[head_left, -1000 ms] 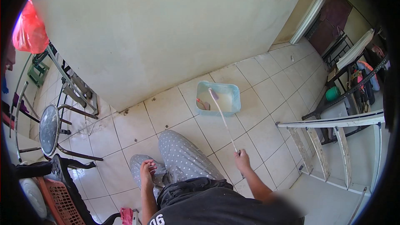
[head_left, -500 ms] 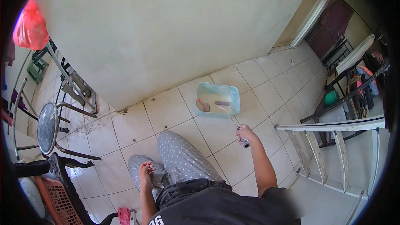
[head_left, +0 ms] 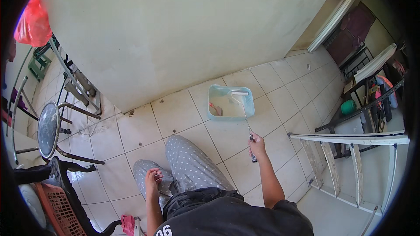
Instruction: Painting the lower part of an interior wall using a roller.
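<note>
My right hand (head_left: 257,146) is closed around the handle of a paint roller (head_left: 239,93). The roller's thin wire frame runs into a pale blue plastic tub (head_left: 211,88) on the tiled floor, and its head, now whitish, lies along the far side inside. Pale liquid covers the tub's bottom. A paintbrush (head_left: 216,109) with a reddish handle leans in the tub's left part. My left hand (head_left: 153,182) rests by my knee in dotted grey trousers, fingers loosely curled and a little apart, with nothing visible in it.
A bare pale wall (head_left: 175,35) rises behind the tub. To the right stands a white ladder (head_left: 350,139) beside a cluttered rack. On the left are a round-seated metal stool (head_left: 47,124), a black chair with an orange basket (head_left: 61,207), and a hanging red bag (head_left: 33,24).
The roller head has shifted toward the tub's far side and turned from greyish to white. My right hand has tilted the handle more upright. My left hand stays in place.
</note>
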### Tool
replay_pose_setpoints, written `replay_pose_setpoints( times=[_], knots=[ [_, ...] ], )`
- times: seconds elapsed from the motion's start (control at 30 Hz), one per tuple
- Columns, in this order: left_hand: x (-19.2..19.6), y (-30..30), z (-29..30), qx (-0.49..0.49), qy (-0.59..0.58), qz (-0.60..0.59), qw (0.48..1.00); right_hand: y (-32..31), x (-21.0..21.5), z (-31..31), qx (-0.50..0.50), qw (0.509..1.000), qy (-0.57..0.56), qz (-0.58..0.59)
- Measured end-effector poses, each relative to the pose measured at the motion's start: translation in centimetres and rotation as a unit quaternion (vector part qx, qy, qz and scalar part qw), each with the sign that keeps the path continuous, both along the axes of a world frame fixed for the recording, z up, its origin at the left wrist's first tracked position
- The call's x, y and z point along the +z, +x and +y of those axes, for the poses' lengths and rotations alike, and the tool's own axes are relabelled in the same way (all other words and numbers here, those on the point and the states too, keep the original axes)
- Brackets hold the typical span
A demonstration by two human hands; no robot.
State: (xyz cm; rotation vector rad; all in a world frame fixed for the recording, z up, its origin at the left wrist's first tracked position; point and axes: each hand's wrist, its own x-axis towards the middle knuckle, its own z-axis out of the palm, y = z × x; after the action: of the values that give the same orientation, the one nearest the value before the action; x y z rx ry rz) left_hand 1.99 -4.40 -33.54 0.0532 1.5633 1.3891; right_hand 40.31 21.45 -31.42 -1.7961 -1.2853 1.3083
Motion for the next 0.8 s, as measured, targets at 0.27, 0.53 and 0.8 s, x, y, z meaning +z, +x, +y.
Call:
replay_pose_setpoints(
  times=[0.27, 0.53, 0.8],
  knots=[
    [0.7, 0.5, 1.4, -0.025, -0.018, 0.028, 0.999, 2.1, 0.0, 4.1, 0.022, 0.989, -0.143, 0.03],
    [0.6, 0.2, 0.4, -0.027, -0.019, 0.033, 0.999, 1.8, 0.9, 10.6, 0.044, 0.991, -0.126, 0.015],
    [0.4, 0.5, 0.5, -0.021, -0.024, 0.012, 0.999, 1.1, 8.4, 7.6, 0.03, 0.991, -0.125, 0.043]
  ],
)
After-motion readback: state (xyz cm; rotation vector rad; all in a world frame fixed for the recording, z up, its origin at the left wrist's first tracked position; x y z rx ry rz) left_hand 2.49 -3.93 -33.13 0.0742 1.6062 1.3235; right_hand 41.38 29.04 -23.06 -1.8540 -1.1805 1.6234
